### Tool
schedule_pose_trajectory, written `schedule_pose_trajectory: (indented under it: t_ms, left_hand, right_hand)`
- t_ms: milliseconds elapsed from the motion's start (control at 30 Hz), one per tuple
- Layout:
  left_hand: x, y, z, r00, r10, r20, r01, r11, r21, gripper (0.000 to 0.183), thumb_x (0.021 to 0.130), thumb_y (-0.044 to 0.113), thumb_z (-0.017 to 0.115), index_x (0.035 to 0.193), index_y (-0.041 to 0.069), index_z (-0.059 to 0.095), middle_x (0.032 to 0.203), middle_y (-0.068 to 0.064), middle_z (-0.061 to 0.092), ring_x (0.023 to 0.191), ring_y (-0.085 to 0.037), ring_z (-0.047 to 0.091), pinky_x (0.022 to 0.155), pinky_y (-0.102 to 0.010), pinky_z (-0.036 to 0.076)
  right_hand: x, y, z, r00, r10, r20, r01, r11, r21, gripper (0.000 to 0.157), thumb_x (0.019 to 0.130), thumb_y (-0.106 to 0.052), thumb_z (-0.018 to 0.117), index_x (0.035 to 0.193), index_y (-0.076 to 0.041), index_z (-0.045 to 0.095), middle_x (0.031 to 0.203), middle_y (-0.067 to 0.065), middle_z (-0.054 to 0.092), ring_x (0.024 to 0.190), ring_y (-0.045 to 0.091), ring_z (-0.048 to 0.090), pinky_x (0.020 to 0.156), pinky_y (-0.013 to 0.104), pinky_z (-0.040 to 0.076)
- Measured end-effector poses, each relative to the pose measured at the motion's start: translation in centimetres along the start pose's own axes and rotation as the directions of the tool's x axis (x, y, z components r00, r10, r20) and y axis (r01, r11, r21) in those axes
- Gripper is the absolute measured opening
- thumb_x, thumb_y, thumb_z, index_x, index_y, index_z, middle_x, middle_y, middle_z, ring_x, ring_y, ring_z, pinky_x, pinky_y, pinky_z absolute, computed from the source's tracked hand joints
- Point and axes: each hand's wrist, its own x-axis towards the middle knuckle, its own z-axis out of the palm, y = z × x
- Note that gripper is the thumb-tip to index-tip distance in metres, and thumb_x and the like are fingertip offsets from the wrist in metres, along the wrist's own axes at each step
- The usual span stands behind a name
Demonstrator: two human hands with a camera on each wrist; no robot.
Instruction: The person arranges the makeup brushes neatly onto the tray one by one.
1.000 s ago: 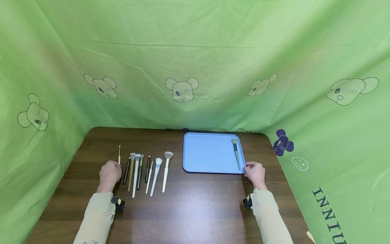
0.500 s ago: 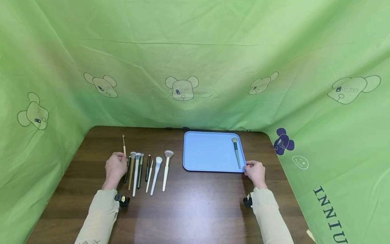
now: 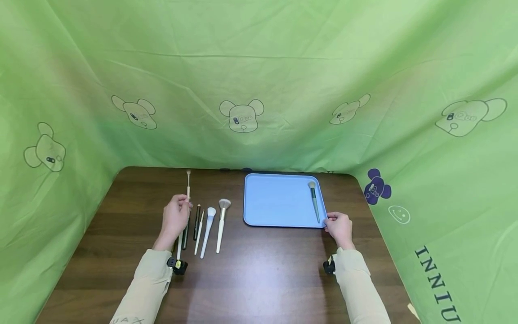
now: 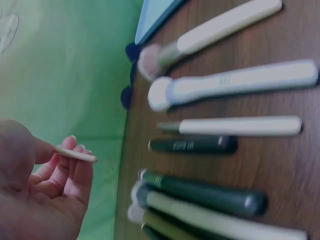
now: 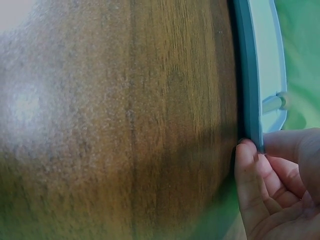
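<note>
My left hand (image 3: 175, 219) pinches a thin makeup brush (image 3: 188, 184) by its pale handle, bristles pointing away from me, above the row of brushes on the table. In the left wrist view the handle end (image 4: 80, 156) sticks out between thumb and fingers. At the tray's near right corner, my right hand (image 3: 339, 228) pinches the rim of the blue tray (image 3: 279, 200), thumb on the inside and fingers beneath, as the right wrist view shows. A green-handled brush (image 3: 314, 203) lies along the tray's right side.
Right of my left hand lie a short dark brush (image 3: 197, 222), a thin white brush (image 3: 198, 234), a white-tipped brush (image 3: 207, 231) and a large fluffy brush (image 3: 221, 227). More brushes are partly hidden under that hand. A green curtain (image 3: 243, 58) surrounds the wooden table (image 3: 251, 279).
My left hand has lifted the thin brush from the row's left end and carried it rightward over the other brushes. My right hand stays at the tray corner.
</note>
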Motion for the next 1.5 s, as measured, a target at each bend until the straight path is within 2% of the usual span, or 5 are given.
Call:
schedule_pose_trajectory:
  t_ms: [567,967,1167,1400,1500]
  left_hand:
    - [-0.9,2.0,4.2,0.998,0.04,0.048,-0.034,0.992,-0.122,0.02,0.103,0.004,0.053,0.117,-0.008,0.061,0.092,-0.016,0.073,0.086,-0.033,0.07,0.069,-0.034,0.052]
    - [-1.4,3.4,5.8,0.997,0.053,0.05,-0.042,0.979,-0.201,0.016,0.102,0.004,0.056,0.113,-0.007,0.063,0.091,-0.019,0.073,0.08,-0.031,0.071,0.063,-0.026,0.052]
    - [-1.6,3.9,6.3,0.998,0.04,0.056,-0.027,0.977,-0.213,0.017,0.101,0.003,0.058,0.113,-0.007,0.064,0.093,-0.019,0.073,0.083,-0.031,0.072,0.067,-0.029,0.053]
    - [-1.7,4.0,7.0,0.994,0.025,0.109,0.008,0.956,-0.292,0.017,0.102,0.001,0.055,0.115,-0.009,0.061,0.096,-0.024,0.072,0.085,-0.041,0.071,0.063,-0.025,0.054]
    - [-1.8,4.1,7.3,0.992,0.024,0.124,0.017,0.946,-0.325,0.018,0.102,0.001,0.054,0.116,-0.009,0.06,0.097,-0.027,0.07,0.083,-0.045,0.069,0.063,-0.032,0.057]
  right_hand:
    - [-0.1,-0.3,0.0,1.0,-0.009,-0.001,0.009,0.997,-0.077,0.023,0.09,-0.001,0.068,0.11,0.01,0.071,0.082,0.016,0.072,0.056,0.016,0.066,0.053,0.026,0.05]
    - [-0.2,-0.4,-0.2,1.0,-0.013,0.025,0.016,0.995,-0.097,0.027,0.092,-0.003,0.067,0.114,0.011,0.069,0.082,0.016,0.072,0.061,0.019,0.067,0.057,0.029,0.05]
    - [-0.1,-0.5,-0.3,0.999,-0.036,0.019,0.038,0.991,-0.128,0.028,0.092,-0.007,0.068,0.115,0.009,0.071,0.09,0.02,0.073,0.077,0.03,0.068,0.069,0.039,0.052]
    - [-0.2,-1.2,-0.5,0.998,-0.061,-0.007,0.059,0.987,-0.148,0.031,0.094,-0.013,0.067,0.116,0.008,0.071,0.098,0.022,0.073,0.089,0.036,0.068,0.079,0.048,0.051]
    - [-0.3,-1.8,-0.7,0.997,-0.078,-0.016,0.075,0.988,-0.136,0.033,0.096,-0.014,0.066,0.119,0.009,0.069,0.103,0.024,0.072,0.093,0.038,0.068,0.083,0.051,0.05]
